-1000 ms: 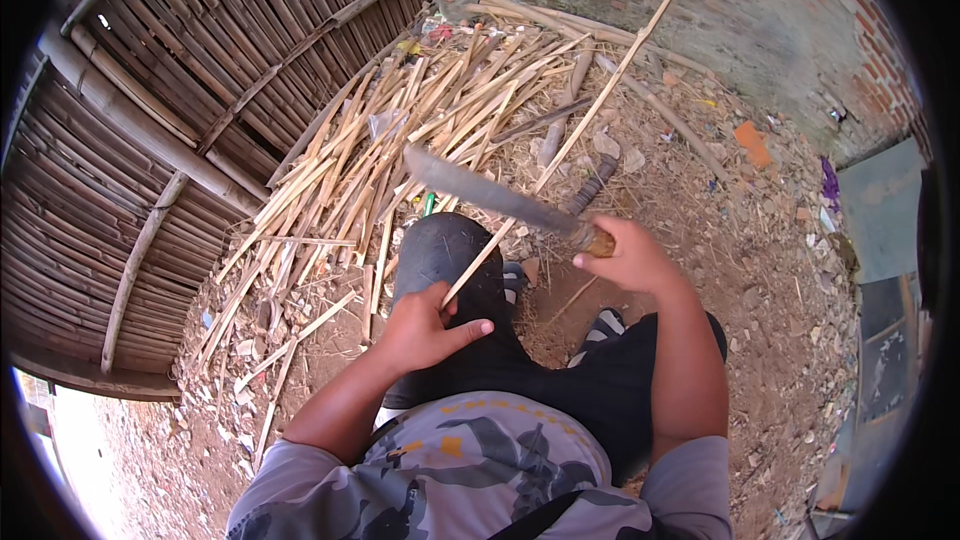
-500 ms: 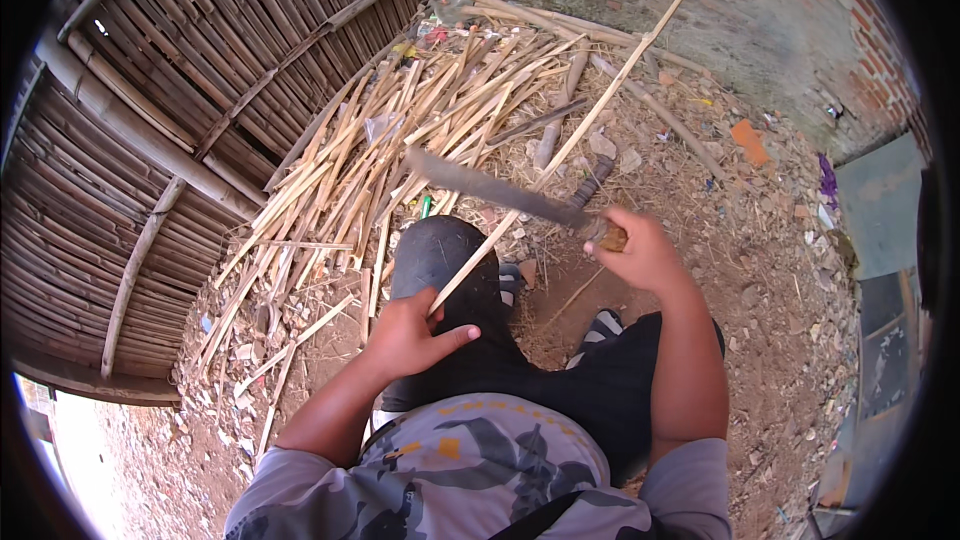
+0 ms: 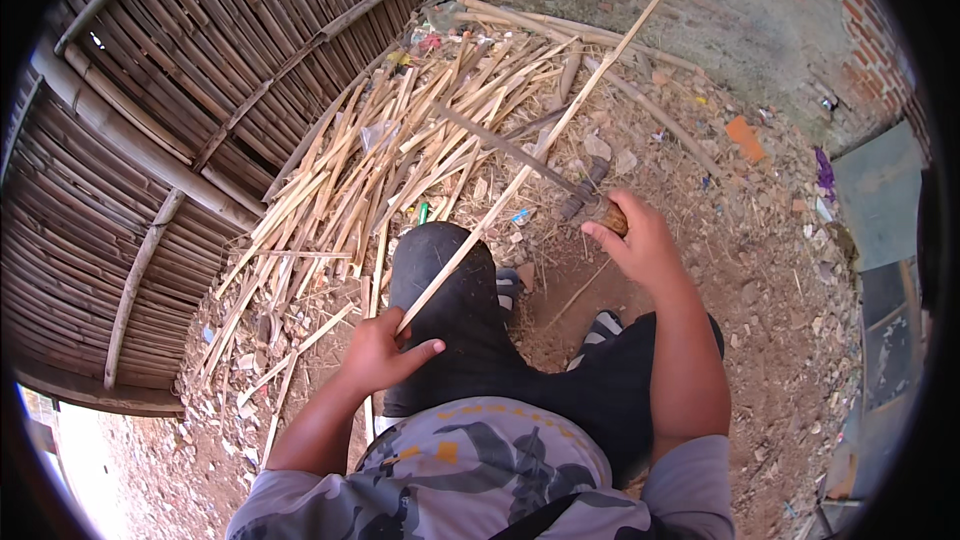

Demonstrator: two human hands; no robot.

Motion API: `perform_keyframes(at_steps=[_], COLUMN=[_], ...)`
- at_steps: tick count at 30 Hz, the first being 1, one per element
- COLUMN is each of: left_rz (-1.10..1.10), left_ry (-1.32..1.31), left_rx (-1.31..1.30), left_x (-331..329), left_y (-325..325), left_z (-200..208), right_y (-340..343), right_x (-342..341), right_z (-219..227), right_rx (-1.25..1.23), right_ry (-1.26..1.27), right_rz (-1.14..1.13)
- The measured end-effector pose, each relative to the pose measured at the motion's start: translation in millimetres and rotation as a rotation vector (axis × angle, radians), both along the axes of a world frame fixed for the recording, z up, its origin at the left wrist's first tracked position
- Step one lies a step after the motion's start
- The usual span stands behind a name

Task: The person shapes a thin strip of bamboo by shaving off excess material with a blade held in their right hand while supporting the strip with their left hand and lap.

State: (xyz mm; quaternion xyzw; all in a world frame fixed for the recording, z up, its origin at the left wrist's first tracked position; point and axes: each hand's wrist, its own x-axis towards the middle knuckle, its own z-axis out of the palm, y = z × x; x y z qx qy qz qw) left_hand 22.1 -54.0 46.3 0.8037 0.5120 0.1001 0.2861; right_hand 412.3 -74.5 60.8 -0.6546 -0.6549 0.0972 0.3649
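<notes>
Two walls hem the ground (image 3: pixel 770 340) in: slatted wall (image 3: pixel 260 60) along its left edge, brick wall (image 3: pixel 700 10) along its far edge, and a loose wood pile (image 3: pixel 390 150) crowding the far left corner between them. A grey panel (image 3: pixel 880 190) bounds the right edge, so the widest stretch for swinging lies on the right side, over dirt strewn with chips.

Now the count! One long strip of wood in play (image 3: pixel 490 218), slanting from the left hand (image 3: pixel 385 352) across the bent left knee (image 3: pixel 440 265), its far end up in front of the brick. One knife (image 3: pixel 505 147), its blade seen nearly edge-on and crossing the strip, tip over the pile; whether they touch, I can't tell. One short dark log (image 3: pixel 590 185) just beyond the knife's handle, one orange piece (image 3: pixel 745 138) and one purple scrap (image 3: pixel 824 175) toward the right. Two sandals (image 3: pixel 600 330). The pile? Too tangled to number!

And the poses: left forearm angled up and inward, fingers curled round the strip's near end, thumb stretched out to the right. Right forearm reaching farther forward, elbow bent, and the right hand (image 3: pixel 640 240) wrapped firmly round the knife's handle.
</notes>
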Motion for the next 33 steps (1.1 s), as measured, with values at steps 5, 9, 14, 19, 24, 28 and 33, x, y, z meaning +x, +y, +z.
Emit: perform_keyframes(at_steps=[5,9,14,19,24,28,33], left_rz=[0.005,0.008,0.006,-0.007,0.005,-0.003,-0.001], left_ry=[-0.009,-0.009,-0.037,-0.066,-0.072,-0.064,-0.086], left_rx=[0.014,0.0,0.024,0.057,0.084,0.088,0.073], left_x=[6.2,10.9,14.1,30.6,28.8,20.1,2.5], left_y=[-6.4,-5.9,-4.3,-2.3,-1.6,-0.8,-3.7], left_z=[-10.1,-9.8,-1.9,-5.0,-4.3,-6.4,-15.5], right_y=[-0.5,3.3,3.3,2.0,0.9,-1.4,-3.9], right_x=[-31.6,-35.2,-16.8,-35.4,-11.7,-2.0,-19.1], right_z=[-2.4,-13.9,-1.1,-3.7,-1.6,6.1,-0.9], right_rx=[-0.261,-0.245,-0.293,-0.415,-0.329,-0.256,-0.152], right_ry=[0.092,0.043,0.216,0.172,0.249,0.264,-0.011], right_rz=[0.097,0.267,0.069,0.214,0.153,0.017,0.234])
